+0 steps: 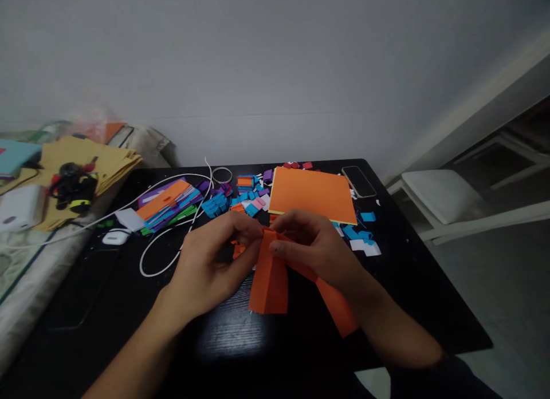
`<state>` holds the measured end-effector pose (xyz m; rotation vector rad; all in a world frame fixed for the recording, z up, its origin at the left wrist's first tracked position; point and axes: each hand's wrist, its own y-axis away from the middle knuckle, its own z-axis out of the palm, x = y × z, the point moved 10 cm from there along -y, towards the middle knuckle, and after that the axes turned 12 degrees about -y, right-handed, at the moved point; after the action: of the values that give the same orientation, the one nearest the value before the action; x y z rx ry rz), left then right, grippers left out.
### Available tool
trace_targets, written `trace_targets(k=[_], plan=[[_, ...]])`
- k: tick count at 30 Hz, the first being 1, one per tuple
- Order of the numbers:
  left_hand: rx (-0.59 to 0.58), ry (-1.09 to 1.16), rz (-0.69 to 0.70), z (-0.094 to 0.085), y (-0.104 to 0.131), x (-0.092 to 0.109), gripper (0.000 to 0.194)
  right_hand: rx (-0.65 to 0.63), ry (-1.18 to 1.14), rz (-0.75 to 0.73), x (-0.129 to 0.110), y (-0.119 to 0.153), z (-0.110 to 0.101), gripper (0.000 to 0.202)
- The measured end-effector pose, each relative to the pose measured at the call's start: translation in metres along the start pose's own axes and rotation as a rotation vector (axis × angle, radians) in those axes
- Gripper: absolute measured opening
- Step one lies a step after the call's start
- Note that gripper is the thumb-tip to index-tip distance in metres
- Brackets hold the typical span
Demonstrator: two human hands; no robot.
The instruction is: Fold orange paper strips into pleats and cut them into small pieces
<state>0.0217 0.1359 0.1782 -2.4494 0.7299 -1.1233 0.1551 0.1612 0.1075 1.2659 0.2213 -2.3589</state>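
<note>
Near the middle of the black table, both hands meet at a folded orange paper strip. My left hand pinches its upper left edge, fingers curled and fingertips partly hidden. My right hand grips the top from the right, thumb laid against the paper. One creased part hangs down between the hands. Another orange paper length slants away under my right wrist; I cannot tell whether the two are one piece. Just beyond the hands lies a stack of orange paper sheets with a yellow edge showing.
Small coloured paper pieces are scattered behind the hands. At left are a pile of coloured strips, a white cable and a white earphone case. A phone lies back right. A white stool stands beyond the table.
</note>
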Motion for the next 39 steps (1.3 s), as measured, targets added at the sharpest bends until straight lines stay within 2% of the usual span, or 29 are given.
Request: trace_targets(k=[9,14,19,25,33,36,39], plan=[[-0.028,-0.036,0.024,0.001,-0.003,0.006,0.006,0.091,0.130,-0.201,-0.012,0.003,-0.005,0.019],[-0.022,-0.056,0.032,0.000,-0.002,0.003,0.010,0.060,0.126,-0.207,-0.016,0.005,0.000,0.011],[0.024,-0.110,0.065,-0.004,-0.002,0.010,0.010,0.077,0.165,-0.256,-0.022,0.007,0.001,0.008],[0.057,-0.200,0.061,-0.005,0.001,0.011,0.008,0.107,0.242,-0.306,-0.027,0.010,0.001,0.009],[0.051,-0.247,0.072,-0.005,0.005,0.009,0.009,0.068,0.334,-0.314,-0.031,0.013,0.005,0.010],[0.039,-0.229,0.038,-0.005,0.005,0.007,0.008,0.117,0.361,-0.337,-0.033,0.014,0.001,0.007],[0.007,-0.174,-0.031,-0.002,0.005,0.001,0.020,0.147,0.369,-0.362,-0.034,0.015,-0.001,0.009]])
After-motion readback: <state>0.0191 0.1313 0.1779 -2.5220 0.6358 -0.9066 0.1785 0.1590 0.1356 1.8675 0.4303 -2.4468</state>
